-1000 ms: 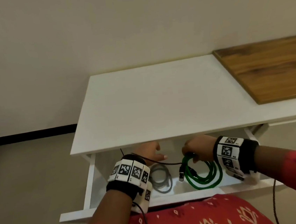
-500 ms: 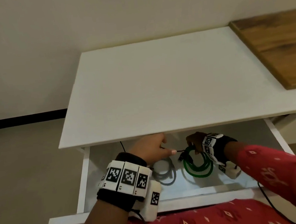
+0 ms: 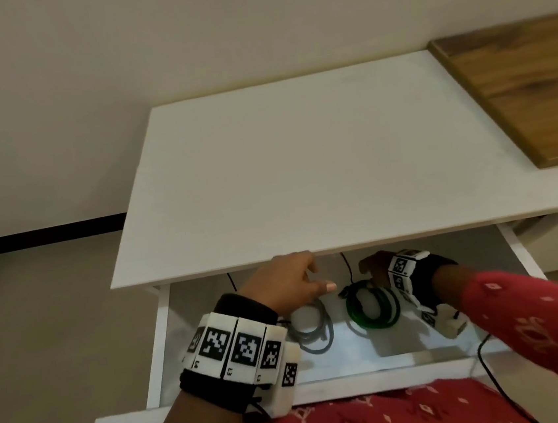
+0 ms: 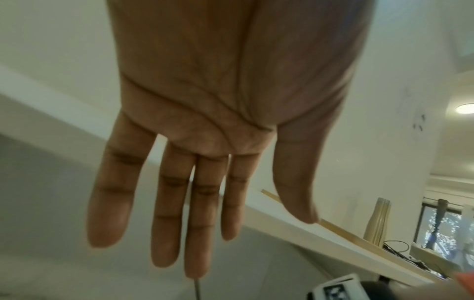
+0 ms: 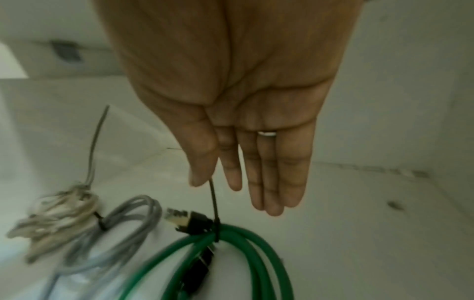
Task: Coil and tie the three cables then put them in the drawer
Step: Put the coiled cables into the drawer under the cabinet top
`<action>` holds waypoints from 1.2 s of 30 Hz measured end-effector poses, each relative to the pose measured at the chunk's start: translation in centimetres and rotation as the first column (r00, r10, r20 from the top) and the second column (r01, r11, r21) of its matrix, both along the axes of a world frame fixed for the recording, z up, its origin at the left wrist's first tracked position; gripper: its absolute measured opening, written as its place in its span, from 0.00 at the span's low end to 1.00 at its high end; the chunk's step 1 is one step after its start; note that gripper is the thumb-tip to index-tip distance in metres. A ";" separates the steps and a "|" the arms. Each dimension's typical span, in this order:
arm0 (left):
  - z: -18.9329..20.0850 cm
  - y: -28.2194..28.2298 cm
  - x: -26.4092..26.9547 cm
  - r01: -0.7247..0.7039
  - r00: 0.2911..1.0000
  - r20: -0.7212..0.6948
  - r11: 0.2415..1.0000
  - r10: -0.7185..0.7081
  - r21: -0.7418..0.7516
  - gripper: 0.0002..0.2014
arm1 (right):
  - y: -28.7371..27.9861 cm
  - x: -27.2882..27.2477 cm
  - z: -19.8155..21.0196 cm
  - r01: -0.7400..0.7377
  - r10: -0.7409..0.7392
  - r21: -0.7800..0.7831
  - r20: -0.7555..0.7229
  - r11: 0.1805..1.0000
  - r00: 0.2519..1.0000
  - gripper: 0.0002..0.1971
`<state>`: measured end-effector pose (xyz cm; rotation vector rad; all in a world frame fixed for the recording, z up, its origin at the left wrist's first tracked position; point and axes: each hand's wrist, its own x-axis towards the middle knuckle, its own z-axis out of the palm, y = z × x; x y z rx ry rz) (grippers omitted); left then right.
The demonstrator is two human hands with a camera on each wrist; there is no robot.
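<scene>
While the green cable [image 5: 231, 239] now lies coiled on the drawer [image 3: 372, 356] floor, its black tie [image 5: 214, 205] stands up from the bundle with the tip right at the right hand [image 5: 246, 121] thumb, contact or a light pinch, can't tell which. A second ago that hand was curled over the top of the green coil; now its fingers [image 5: 269, 182] are straight and relaxed above it, so it reads as a release, coil set down. Left hand [image 4: 205, 142] is flat open, fingers spread, holding nothing; head view puts it above the grey cable [image 3: 312, 328], under the tabletop [image 3: 301, 174] edge, about where it was half a second ago. Green coil sits slightly deeper in the drawer than a second ago. Count: three coils in the drawer. Green one on the right, grey one just left of it, apart, and a pale beige cable [image 5: 59, 211] touching the grey on its far side in the right wrist view; the head view hides that one behind the left wrist. Ties: black on the green, a dark one where grey and beige meet, which bundle it binds I can't tell; a thin grey strand rises from the beige bundle. Two hands, one drawer, pulled out. A wooden board [image 3: 526, 92] lies on the tabletop to the right. My read: task essentially done, only the hands coming out and perhaps closing the drawer remain.
</scene>
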<state>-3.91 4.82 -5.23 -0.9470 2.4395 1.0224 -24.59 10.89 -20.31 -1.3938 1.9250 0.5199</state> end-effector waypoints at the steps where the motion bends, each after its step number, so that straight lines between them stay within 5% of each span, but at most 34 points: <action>1: 0.6 0.0 0.1 -0.002 1.000 -0.018 1.000 0.001 -0.019 0.21 | 0.1 0.3 1.5 -0.015 0.015 0.000 0.006 1.000 1.000 0.24; 7: 6.1 0.0 3.2 -0.076 0.993 -0.106 0.986 0.061 -0.146 0.20 | 2.4 3.9 12.4 -0.106 0.106 -0.052 0.012 0.993 0.994 0.19; 12: 8.2 1.0 8.3 -0.117 0.987 -0.138 0.955 0.082 -0.272 0.11 | 7.4 6.0 17.8 -0.034 0.046 -0.226 0.049 0.973 0.998 0.16; 19: 2.1 3.6 14.5 -0.094 0.988 0.109 0.988 0.107 -0.120 0.13 | 15.4 8.1 16.6 -0.243 0.240 -0.300 -0.048 0.923 0.970 0.16; 21: 0.4 4.3 14.9 -0.089 0.984 0.137 0.980 0.115 -0.179 0.09 | 16.2 8.3 15.6 -0.288 0.258 -0.331 -0.132 0.899 0.957 0.16; 26: -1.7 4.8 15.3 -0.166 0.979 0.042 0.905 0.197 -0.392 0.16 | 15.6 9.4 14.1 -0.337 0.263 -0.368 -0.236 0.867 0.935 0.15; 30: -2.4 4.6 15.7 -0.109 0.993 -0.002 0.888 0.120 -0.447 0.17 | 14.7 8.9 14.1 -0.287 0.204 -0.338 -0.262 0.896 0.943 0.13; 34: -2.4 4.3 15.4 -0.068 0.997 -0.013 0.837 0.073 -0.543 0.08 | 13.9 7.8 14.3 -0.202 0.114 -0.430 -0.223 0.880 0.968 0.24; 36: -2.6 3.8 15.1 -0.096 0.992 0.012 0.805 0.126 -0.586 0.18 | 13.3 7.1 14.1 -0.173 0.078 -0.475 -0.213 0.863 0.974 0.30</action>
